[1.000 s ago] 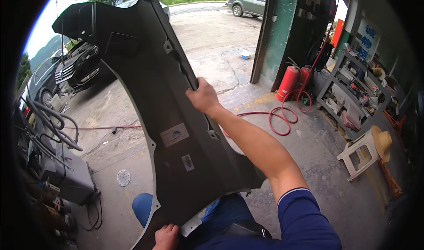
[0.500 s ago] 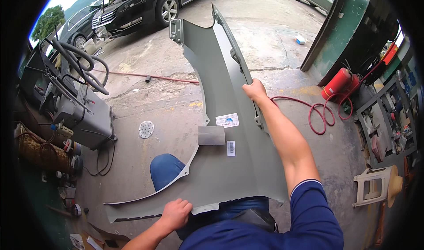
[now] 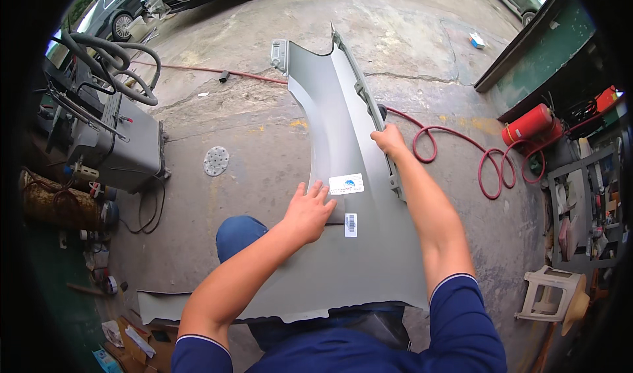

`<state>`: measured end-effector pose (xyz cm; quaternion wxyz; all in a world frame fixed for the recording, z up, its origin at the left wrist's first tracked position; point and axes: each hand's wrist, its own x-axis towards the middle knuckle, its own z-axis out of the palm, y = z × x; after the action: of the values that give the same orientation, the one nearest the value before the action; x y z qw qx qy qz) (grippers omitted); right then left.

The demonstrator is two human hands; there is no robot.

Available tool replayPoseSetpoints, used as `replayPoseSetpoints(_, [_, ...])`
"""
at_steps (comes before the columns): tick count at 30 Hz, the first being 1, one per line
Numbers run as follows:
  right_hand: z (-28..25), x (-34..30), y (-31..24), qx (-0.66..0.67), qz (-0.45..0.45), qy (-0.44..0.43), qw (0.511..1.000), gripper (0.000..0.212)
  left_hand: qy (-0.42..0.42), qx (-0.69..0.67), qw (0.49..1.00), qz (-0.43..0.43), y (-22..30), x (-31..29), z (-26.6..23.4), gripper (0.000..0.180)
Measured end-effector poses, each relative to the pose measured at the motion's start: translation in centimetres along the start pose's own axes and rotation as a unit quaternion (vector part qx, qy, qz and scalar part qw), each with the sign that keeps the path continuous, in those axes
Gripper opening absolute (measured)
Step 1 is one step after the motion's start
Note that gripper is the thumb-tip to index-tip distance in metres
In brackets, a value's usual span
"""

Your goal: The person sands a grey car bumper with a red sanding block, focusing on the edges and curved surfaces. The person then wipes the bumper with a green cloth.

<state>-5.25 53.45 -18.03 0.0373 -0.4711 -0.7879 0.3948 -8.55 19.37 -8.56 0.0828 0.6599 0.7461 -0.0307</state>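
A grey car fender [image 3: 382, 261] stands tilted in front of me, its wide end by my lap and its narrow end pointing away. Around its right flanged edge, about halfway up, my right hand [image 3: 390, 140] is closed. My left hand [image 3: 310, 209] lies on the fender's face near the wheel-arch edge, fingers stretched and spread. Partly under that hand is a dark grey rectangular patch [image 3: 337, 213]. Beside it are a white label with a blue mark [image 3: 346, 184] and a small barcode label [image 3: 351, 225]. My bent knee [image 3: 239, 238] shows left of the arch.
A grey machine with thick hoses [image 3: 115, 145] and a rusty cylinder [image 3: 62, 201] stand at left. A red hose [image 3: 484, 168] coils on the floor near a red fire extinguisher [image 3: 527, 125]. A stool [image 3: 550, 294] and shelving [image 3: 583, 208] are at right; parked cars are beyond.
My left hand has let go of the fender's near lower edge and moved up onto its face, over the dark patch. My right hand keeps its grip. The view has tipped downward.
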Motion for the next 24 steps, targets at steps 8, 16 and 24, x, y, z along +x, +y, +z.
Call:
replayPoseSetpoints(8, [2.0, 0.9, 1.9, -0.025, 0.041, -0.041, 0.998, 0.048, -0.051, -0.035, 0.998, -0.007, -0.8, 0.3, 4.0, 0.020])
replayPoseSetpoints(16, [3.5, 2.4, 4.3, -0.036, 0.067, -0.078, 0.994, 0.052, 0.077, -0.122, 0.989, -0.044, -0.6, -1.1, -0.4, 0.007])
replayPoseSetpoints(24, [5.1, 2.7, 4.5, -0.058, 0.078, -0.090, 0.991, 0.056, 0.096, -0.428, 0.880, -0.184, 1.7, -11.4, -9.4, 0.020])
